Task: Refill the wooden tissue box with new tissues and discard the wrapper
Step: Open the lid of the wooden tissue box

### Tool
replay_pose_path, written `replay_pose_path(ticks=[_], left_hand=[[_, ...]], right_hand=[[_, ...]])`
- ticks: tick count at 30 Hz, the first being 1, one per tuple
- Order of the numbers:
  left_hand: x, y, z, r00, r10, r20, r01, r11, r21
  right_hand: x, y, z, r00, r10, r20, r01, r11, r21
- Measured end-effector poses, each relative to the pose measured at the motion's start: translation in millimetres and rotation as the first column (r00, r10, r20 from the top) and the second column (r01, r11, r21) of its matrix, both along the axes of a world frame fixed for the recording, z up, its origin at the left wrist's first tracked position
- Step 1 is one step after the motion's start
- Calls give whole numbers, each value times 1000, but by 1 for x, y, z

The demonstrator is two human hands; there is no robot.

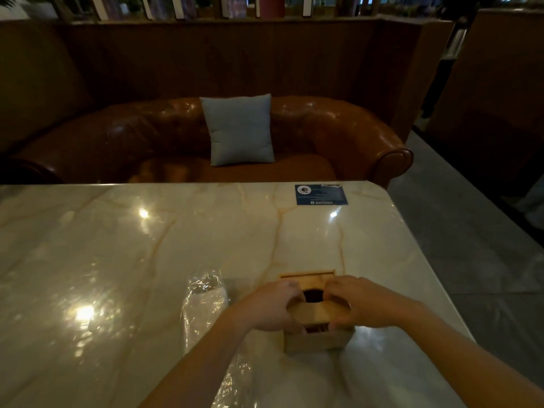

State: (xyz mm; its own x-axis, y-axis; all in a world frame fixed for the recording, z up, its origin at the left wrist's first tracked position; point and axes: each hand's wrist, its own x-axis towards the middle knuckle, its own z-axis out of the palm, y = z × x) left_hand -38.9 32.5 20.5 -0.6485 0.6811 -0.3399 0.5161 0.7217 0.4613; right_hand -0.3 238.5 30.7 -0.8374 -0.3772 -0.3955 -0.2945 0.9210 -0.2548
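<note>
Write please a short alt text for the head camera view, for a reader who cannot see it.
Two bare hands, left hand and right hand, hold the sliding lid of a wooden tissue box on a marble table. A clear plastic-wrapped tissue pack lies just left of the box; behind are a leather sofa and grey cushion.

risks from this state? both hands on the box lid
1. The lid sits skewed on the wooden tissue box, left hand and right hand gripping its sides; it could jam or pinch fingertips near the front gap.
2. The box is near the table edge on the right; a hard pull might slide it off.
3. The plastic-wrapped tissue pack lies under the left forearm and could get swept away.
</note>
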Motion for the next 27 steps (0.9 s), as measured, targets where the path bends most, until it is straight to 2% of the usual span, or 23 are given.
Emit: replay_pose_path(ticks=[2,4,7,10,12,15,16,18,22,27], left_hand=[[-10,-1,14,988,13,156,-15,1000,9],[-19,-3,25,970,12,243,-11,1000,-4],[-24,-11,30,965,30,260,-43,998,44],[-18,-31,22,965,53,257,-102,978,183],[-11,-43,12,976,109,191,-153,960,234],[1,-46,-10,957,252,-145,-203,936,286],[5,-43,-16,943,265,-200,-194,929,316],[11,-35,-26,936,267,-230,-174,917,358],[8,-25,-31,907,344,-243,-206,866,456],[1,-23,-34,894,319,-315,-161,884,438]], right_hand=[[-8,-2,16,991,-42,127,53,995,-86],[-15,-3,27,975,-70,213,92,991,-97],[-18,0,30,973,-91,214,115,988,-102],[-9,13,22,974,-128,186,167,963,-214],[1,22,13,972,-175,156,212,940,-267],[11,27,-7,958,-285,-3,273,920,-280],[13,26,-15,945,-319,-73,287,916,-281],[15,21,-27,915,-365,-171,303,903,-306],[15,13,-42,863,-425,-274,299,865,-403],[10,17,-46,853,-416,-315,269,868,-417]])
